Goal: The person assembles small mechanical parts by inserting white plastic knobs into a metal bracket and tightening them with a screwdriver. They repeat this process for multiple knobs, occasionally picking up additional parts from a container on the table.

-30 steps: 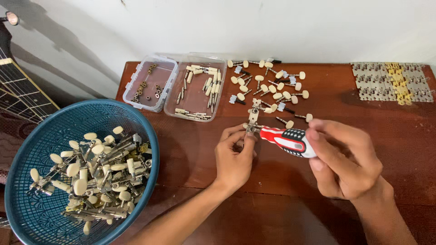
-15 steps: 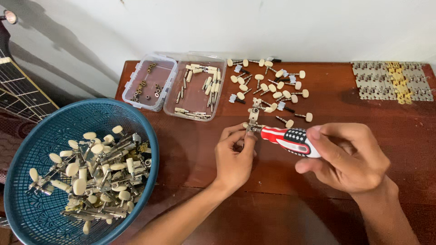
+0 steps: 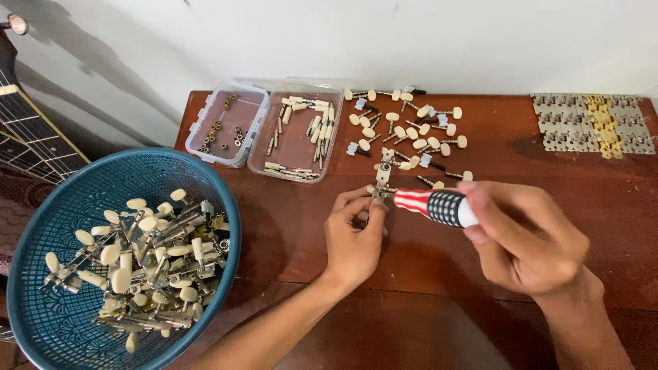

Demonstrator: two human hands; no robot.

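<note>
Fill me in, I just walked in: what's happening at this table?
A person's left hand pinches a metal tuner strip on the wooden table, while the right hand presses a red-striped screwdriver against it. Loose cream-knobbed pegs lie beyond; a blue basket of more tuner strips sits at the left.

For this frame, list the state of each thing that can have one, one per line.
Left hand: pinching the tuner strip.
Tuner strip: lying on the table, near end pinched.
Right hand: gripping the screwdriver.
Screwdriver: level, tip at the strip.
Blue basket: heaped with tuners.
Two clear boxes: lidless, partly filled.
</note>
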